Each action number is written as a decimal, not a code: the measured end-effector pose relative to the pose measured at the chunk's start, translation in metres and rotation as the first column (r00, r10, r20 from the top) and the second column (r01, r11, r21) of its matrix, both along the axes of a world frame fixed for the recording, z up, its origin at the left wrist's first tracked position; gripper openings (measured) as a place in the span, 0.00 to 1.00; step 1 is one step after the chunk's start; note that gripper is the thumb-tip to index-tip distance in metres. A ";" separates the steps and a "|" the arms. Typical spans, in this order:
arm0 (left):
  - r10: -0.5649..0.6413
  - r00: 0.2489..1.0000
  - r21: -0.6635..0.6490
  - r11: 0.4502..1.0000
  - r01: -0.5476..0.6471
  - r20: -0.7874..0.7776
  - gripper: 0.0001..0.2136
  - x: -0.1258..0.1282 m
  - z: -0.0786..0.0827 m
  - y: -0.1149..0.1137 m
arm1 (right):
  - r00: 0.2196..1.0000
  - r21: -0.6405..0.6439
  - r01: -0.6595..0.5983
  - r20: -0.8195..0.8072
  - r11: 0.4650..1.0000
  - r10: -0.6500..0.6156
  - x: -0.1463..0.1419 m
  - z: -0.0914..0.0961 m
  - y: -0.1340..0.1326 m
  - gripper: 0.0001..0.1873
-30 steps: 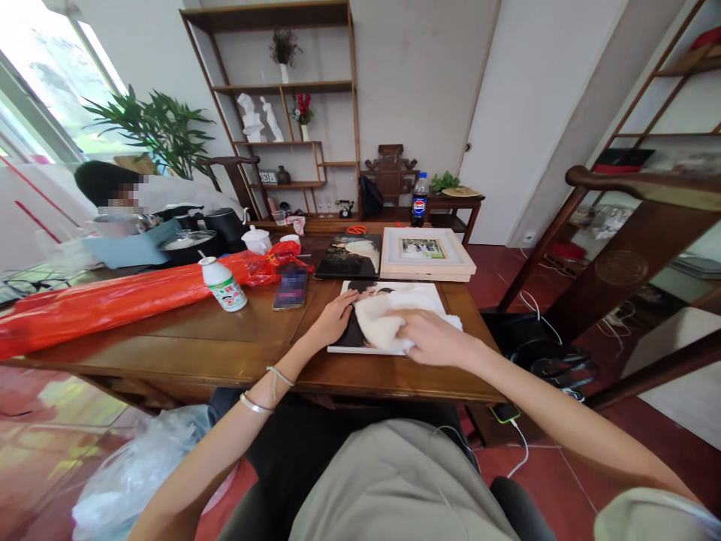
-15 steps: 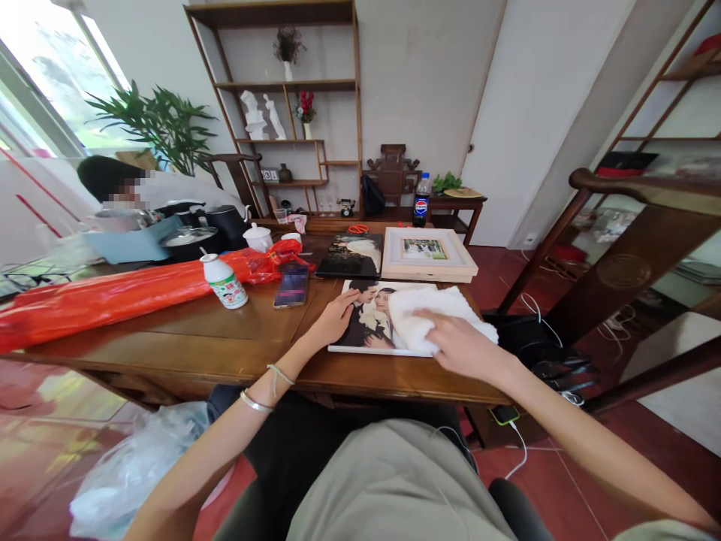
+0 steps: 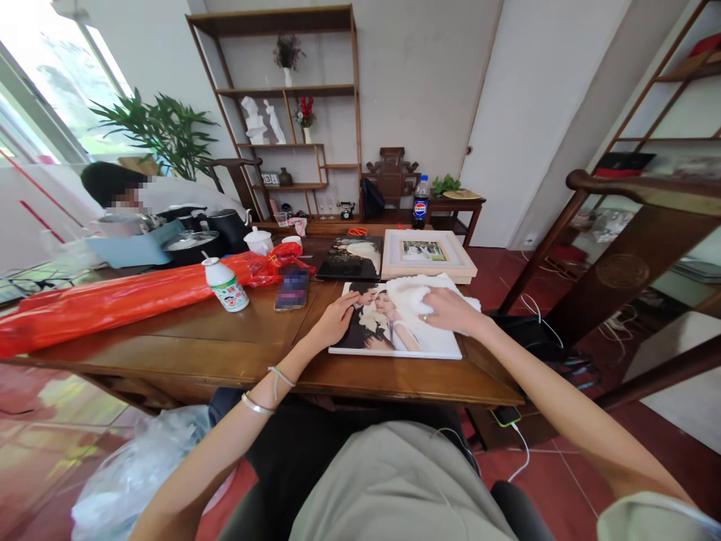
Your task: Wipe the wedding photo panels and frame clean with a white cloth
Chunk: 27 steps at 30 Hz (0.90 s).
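Note:
A large photo print [image 3: 388, 330] of a couple lies flat on the wooden table [image 3: 236, 338] in front of me. My left hand [image 3: 333, 319] rests flat on the print's left edge, fingers spread. My right hand [image 3: 451, 309] presses a white cloth [image 3: 417, 294] against the print's far right part, fingers curled over it. Beyond the print lie a dark photo panel [image 3: 350, 258] and a cream picture frame [image 3: 425, 254].
A phone [image 3: 291, 289], a small white bottle [image 3: 225, 284] and a long red plastic bag [image 3: 113, 300] lie to the left. Another person sits at the far left behind pots and a kettle. A wooden chair [image 3: 636, 248] stands at right; cables and a phone lie on the red floor.
My right hand has moved the white cloth from the print's middle and near edge to its far right corner, uncovering the couple's picture. The left hand has stayed put.

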State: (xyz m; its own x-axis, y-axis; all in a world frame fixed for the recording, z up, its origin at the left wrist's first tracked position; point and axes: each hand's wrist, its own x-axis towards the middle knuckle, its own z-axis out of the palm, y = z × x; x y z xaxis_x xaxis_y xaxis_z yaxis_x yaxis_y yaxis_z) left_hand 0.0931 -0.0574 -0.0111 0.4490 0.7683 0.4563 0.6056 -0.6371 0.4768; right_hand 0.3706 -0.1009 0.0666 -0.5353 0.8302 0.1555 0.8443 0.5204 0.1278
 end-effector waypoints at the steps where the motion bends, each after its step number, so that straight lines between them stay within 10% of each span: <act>1: -0.001 1.000 -0.003 1.000 0.001 0.000 0.19 0.000 0.000 0.000 | 1.000 0.011 0.024 0.002 1.000 -0.024 0.001 0.000 0.010 0.10; 6: -0.003 1.000 -0.003 1.000 0.003 0.006 0.19 0.000 0.000 0.000 | 0.999 0.027 0.053 0.006 0.998 -0.053 -0.006 -0.002 0.014 0.11; 16: -0.014 1.000 0.005 1.000 0.014 0.003 0.19 0.001 0.000 -0.001 | 0.958 -0.019 -0.276 -0.082 0.961 0.274 -0.036 -0.009 -0.098 0.11; 27: 0.002 1.000 -0.020 1.000 -0.001 0.021 0.19 0.001 0.002 -0.002 | 0.997 0.053 -0.050 -0.052 0.997 0.053 -0.022 -0.007 0.005 0.13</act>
